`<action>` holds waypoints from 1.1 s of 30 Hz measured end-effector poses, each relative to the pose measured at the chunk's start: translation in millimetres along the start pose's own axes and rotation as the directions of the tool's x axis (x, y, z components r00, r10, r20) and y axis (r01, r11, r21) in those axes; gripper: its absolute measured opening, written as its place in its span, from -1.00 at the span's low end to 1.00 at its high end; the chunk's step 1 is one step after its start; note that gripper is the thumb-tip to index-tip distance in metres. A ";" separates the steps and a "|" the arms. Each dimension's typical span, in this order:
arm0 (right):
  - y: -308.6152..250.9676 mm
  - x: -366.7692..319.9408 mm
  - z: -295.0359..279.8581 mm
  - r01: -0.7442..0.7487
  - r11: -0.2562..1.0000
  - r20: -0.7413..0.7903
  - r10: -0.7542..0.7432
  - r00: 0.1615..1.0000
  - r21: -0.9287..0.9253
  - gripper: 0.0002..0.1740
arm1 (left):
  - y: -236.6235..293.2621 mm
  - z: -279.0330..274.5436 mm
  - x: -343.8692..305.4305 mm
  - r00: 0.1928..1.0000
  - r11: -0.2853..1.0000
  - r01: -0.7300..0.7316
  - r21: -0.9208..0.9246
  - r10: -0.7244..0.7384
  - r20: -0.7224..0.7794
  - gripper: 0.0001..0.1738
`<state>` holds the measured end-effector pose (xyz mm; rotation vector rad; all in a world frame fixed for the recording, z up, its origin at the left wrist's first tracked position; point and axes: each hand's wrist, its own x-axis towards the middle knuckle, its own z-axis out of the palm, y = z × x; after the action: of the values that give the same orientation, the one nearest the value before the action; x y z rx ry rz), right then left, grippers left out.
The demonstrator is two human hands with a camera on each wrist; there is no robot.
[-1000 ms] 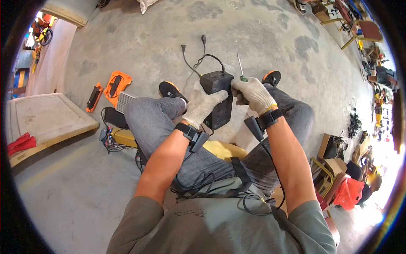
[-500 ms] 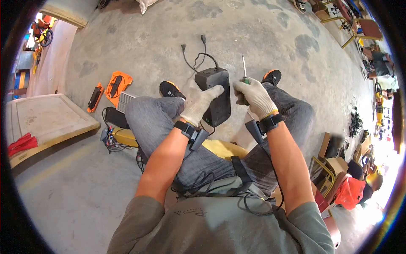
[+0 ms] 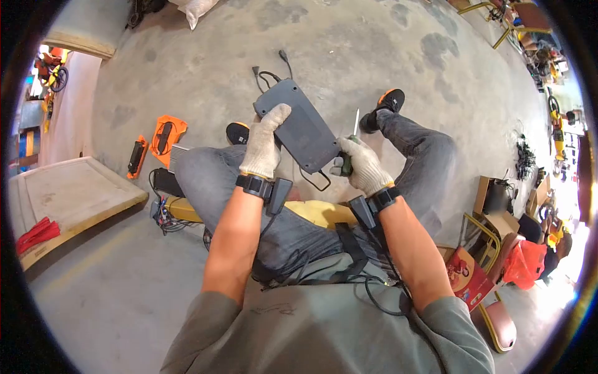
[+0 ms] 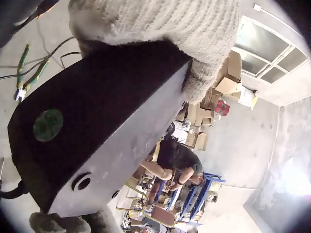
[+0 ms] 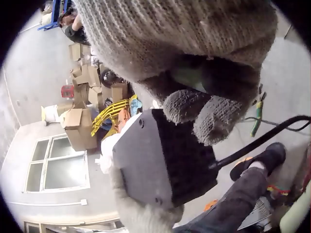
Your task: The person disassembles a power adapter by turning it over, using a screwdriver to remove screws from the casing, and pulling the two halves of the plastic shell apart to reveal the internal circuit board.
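In the head view a black charger-like box (image 3: 303,132) with power cords is held up over the lap, its broad face with corner screw holes turned upward. My gloved left hand (image 3: 263,147) grips its left side, thumb lying on the broad face. My gloved right hand (image 3: 363,166) holds a screwdriver (image 3: 356,122) by its green handle, shaft pointing away from me, fingers right at the box's near right corner. A round green sticker (image 4: 48,125) shows on the box's side in the left wrist view. From the near end a black cable (image 5: 262,141) runs out.
Green-handled pliers (image 4: 30,75) lie on the floor. To the left are an orange case part (image 3: 167,134), a slim orange-and-black piece (image 3: 137,157) and a pale board (image 3: 81,193) with a red cloth (image 3: 37,235). A red carton (image 3: 468,278) and chairs stand at the right.
The box has turned from near upright to a slant, far end to the left, broad face up. My right hand and screwdriver have moved lower, toward me.
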<state>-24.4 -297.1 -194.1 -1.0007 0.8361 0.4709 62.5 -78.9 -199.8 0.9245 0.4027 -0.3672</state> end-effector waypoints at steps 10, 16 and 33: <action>15.0 -7.9 15.2 0.154 0.981 -0.144 -0.136 0.980 0.120 -0.79 | -8.1 1.7 -4.0 0.998 1.000 -0.006 -0.003 0.006 0.062 -0.54; 6.6 -13.0 20.8 0.195 0.981 -0.281 -0.183 0.942 0.016 -0.78 | -10.5 7.1 -9.3 0.996 0.997 0.023 -0.076 -0.016 0.085 -0.57; -16.6 69.5 -36.2 0.181 0.934 -0.101 -0.222 0.970 -0.309 -0.81 | -10.0 -8.2 -5.0 0.984 0.989 0.107 -0.100 -0.091 0.155 -0.44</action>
<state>15.1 -338.3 -250.3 -1.3966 0.7845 0.3612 52.0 -77.0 -208.7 0.7671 0.3277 -0.4982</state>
